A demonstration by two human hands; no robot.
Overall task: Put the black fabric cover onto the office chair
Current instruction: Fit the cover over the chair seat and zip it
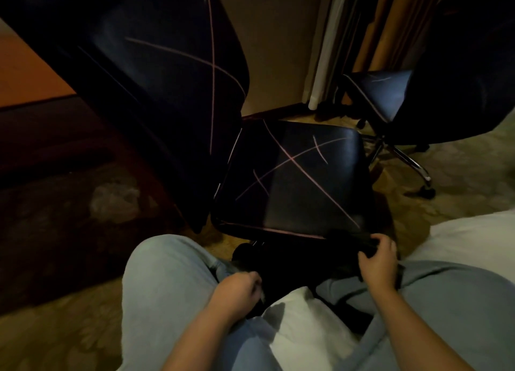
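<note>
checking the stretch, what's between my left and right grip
In the head view, the black fabric cover runs from the left grip to the right grip.

office chair (295, 175) before us | cover (289, 267) between our legs (167, 287), below its front edge | second chair (381, 94) behind, right

On patterned carpet (69, 337), office chair (295, 175)

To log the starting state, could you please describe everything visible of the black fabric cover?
The black fabric cover is dark, soft-looking cloth, bunched between the person's knees below the office chair seat, not yet on it. The right hand grips its upper edge; the left hand holds its left side.
</note>
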